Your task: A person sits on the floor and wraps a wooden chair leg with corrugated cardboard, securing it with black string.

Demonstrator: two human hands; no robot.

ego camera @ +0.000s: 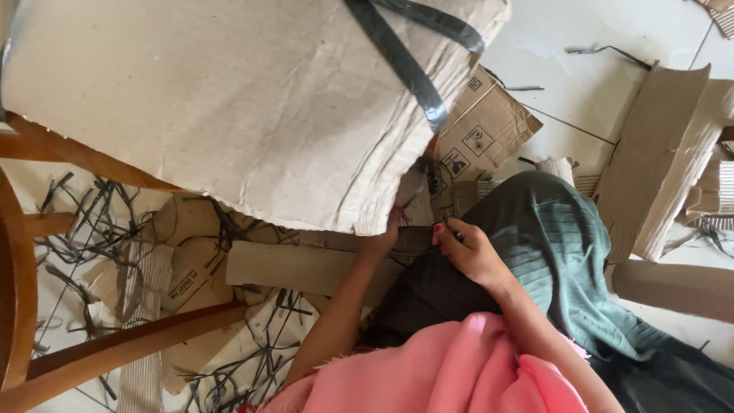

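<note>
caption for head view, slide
Left hand grips a large cardboard sheet; right hand rests on lap.

The scene is seen from a single head-worn camera, aimed steeply down over the person's lap and forearms toward the tiled floor. The view is held close, so that a large cardboard sheet fills its upper half. No second view is provided.

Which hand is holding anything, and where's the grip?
Left hand grips the large cardboard sheet at its torn lower edge. Right hand rests on the lap, holding nothing visible.
</note>
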